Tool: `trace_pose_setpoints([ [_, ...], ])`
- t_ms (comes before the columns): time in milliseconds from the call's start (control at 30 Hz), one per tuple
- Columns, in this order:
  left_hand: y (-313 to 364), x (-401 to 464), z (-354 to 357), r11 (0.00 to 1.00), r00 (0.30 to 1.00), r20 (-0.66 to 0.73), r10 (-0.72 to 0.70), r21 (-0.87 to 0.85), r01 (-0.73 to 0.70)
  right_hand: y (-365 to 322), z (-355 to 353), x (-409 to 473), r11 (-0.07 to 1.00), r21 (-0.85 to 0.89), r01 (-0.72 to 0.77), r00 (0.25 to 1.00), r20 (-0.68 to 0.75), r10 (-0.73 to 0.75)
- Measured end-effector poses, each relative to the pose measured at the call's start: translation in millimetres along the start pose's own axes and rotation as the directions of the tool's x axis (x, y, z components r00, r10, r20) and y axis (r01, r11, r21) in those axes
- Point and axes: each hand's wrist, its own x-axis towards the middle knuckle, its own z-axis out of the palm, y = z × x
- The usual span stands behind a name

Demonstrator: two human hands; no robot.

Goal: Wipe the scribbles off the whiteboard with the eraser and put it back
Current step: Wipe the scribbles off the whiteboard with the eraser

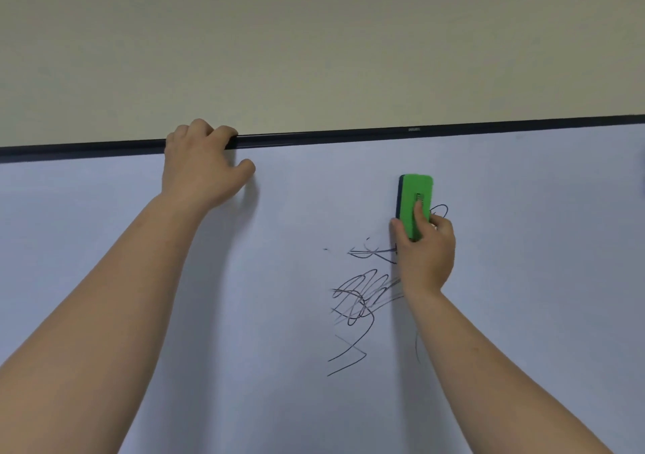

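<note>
The whiteboard (139,244) fills the lower half of the head view, with a black top frame (314,137). Dark blue scribbles (359,300) run down its middle right, partly smeared. My right hand (425,254) holds a green eraser (415,198) with a dark felt side, pressed upright against the board above the scribbles. A small loop of ink (441,211) shows just right of the eraser. My left hand (202,167) grips the board's top frame, fingers hooked over the edge, thumb on the board face.
A plain beige wall (314,41) rises above the board. A faint curved ink line (417,347) lies beside my right forearm. A dark object (643,174) peeks in at the right edge.
</note>
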Motion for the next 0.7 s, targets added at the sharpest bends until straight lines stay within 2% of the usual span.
trace_pose_setpoints([
  [33, 0.0, -0.7, -0.4, 1.0, 1.0, 0.006, -0.001, 0.001, 0.001, 5.7, -2.5, -5.6, 0.999, -0.014, -0.048, 0.999, -0.023, 0.048],
  [100, 1.6, 0.2, -0.5, 1.0, 1.0, 0.011, -0.005, -0.001, 0.005, 12.6, -3.6, -26.4, 0.997, -0.077, -0.032, 0.999, -0.005, 0.032],
  [167, 1.6, 1.1, 0.6, 1.0, 1.0, 0.011, -0.01, -0.01, 0.011, 14.6, -0.7, -49.9, 0.976, -0.134, 0.174, 0.981, 0.105, -0.16],
  [233, 1.3, 1.0, 2.8, 1.0, 1.0, -0.01, -0.009, -0.017, 0.009, 16.3, -1.6, -49.2, 0.889, -0.162, 0.428, 0.896, 0.206, -0.394],
  [267, 0.9, 0.8, 3.6, 1.0, 1.0, -0.02, -0.008, -0.016, 0.007, 15.2, -4.0, -37.8, 0.871, -0.148, 0.469, 0.875, 0.214, -0.435],
  [300, 0.6, 0.5, 3.8, 1.0, 1.0, -0.022, -0.009, -0.015, 0.009, 14.1, -6.6, -24.6, 0.892, -0.134, 0.432, 0.894, 0.198, -0.403],
  [400, 1.6, -0.7, 3.0, 1.0, 1.0, -0.02, -0.013, -0.026, 0.012, 21.4, -17.1, 14.0, 0.995, -0.056, 0.085, 0.993, 0.086, -0.08],
  [433, 1.7, -1.2, 2.2, 0.999, 1.0, -0.018, -0.016, -0.03, 0.015, 26.6, -19.9, 22.1, 1.0, -0.024, -0.005, 0.999, 0.042, 0.006],
  [500, 2.0, -2.4, 1.6, 0.999, 1.0, -0.01, -0.025, -0.037, 0.024, 33.8, -22.0, 19.6, 0.996, -0.007, -0.086, 0.996, -0.014, 0.086],
  [600, 3.0, -3.6, 1.2, 0.999, 0.999, -0.017, -0.032, -0.04, 0.031, 36.7, -17.6, -17.2, 0.997, -0.042, -0.061, 0.998, 0.017, 0.062],
  [700, 4.2, -3.7, 2.5, 0.998, 0.999, -0.024, -0.038, -0.043, 0.037, 34.9, -15.9, -36.6, 0.985, -0.122, 0.121, 0.985, 0.137, -0.104],
])
